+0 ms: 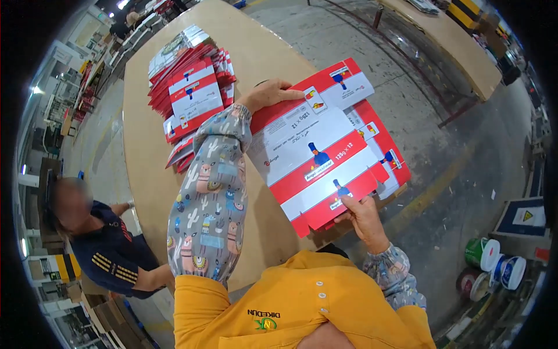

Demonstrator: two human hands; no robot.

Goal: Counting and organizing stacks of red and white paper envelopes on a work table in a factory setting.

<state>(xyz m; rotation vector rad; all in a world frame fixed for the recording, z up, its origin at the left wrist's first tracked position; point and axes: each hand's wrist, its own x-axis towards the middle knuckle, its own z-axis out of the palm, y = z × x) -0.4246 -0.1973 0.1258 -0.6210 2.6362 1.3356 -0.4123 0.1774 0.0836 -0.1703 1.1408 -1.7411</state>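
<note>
A flat red-and-white printed carton (302, 136) is tilted up in front of me above the table's right side. My left hand (270, 95) grips its upper left edge, with the fingers lying over the printed face. At the lower right edge, my right hand (365, 221) pinches the carton between thumb and fingers. More red-and-white cartons (386, 145) lie beneath and to the right of it, partly hidden. Patterned grey sleeve covers are on both my forearms.
A brown table (256, 35) bears a leaning pile of flat red-and-white cartons (189, 93) at the far left. A person (116, 238) stands at its left side. A second table (453, 46) is at far right; paint-type buckets (482, 254) sit on the floor at right.
</note>
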